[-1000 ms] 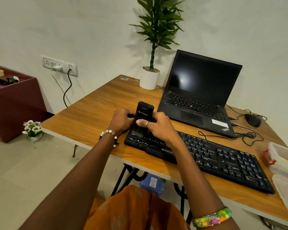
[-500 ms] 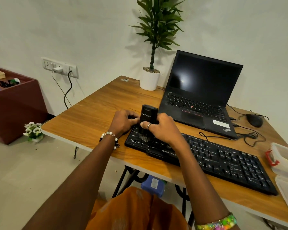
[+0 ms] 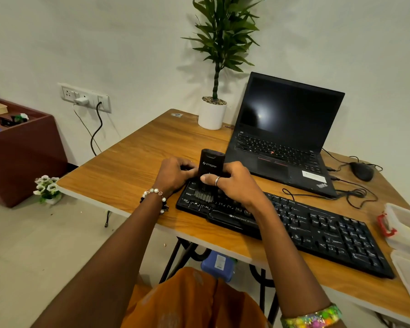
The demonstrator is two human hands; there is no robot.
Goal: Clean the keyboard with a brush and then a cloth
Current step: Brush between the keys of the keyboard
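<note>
A black keyboard [image 3: 317, 230] lies slanted along the front of the wooden table [image 3: 137, 166]. A black brush [image 3: 211, 165] with a blocky handle stands upright over the keyboard's left end, its dark bristles touching the keys. My right hand [image 3: 234, 183] grips the brush from the right, thumb across its front. My left hand [image 3: 175, 174] holds the keyboard's upper left corner, fingers curled at the brush's left side. No cloth is in view.
An open black laptop [image 3: 287, 138] sits behind the keyboard, with a mouse [image 3: 361, 171] and tangled cables to its right. A potted plant [image 3: 212, 114] stands at the back. Clear plastic boxes [image 3: 407, 235] sit at the table's right edge.
The brush and my right hand have shifted slightly right along the keyboard's left end. My left hand has stayed at the corner.
</note>
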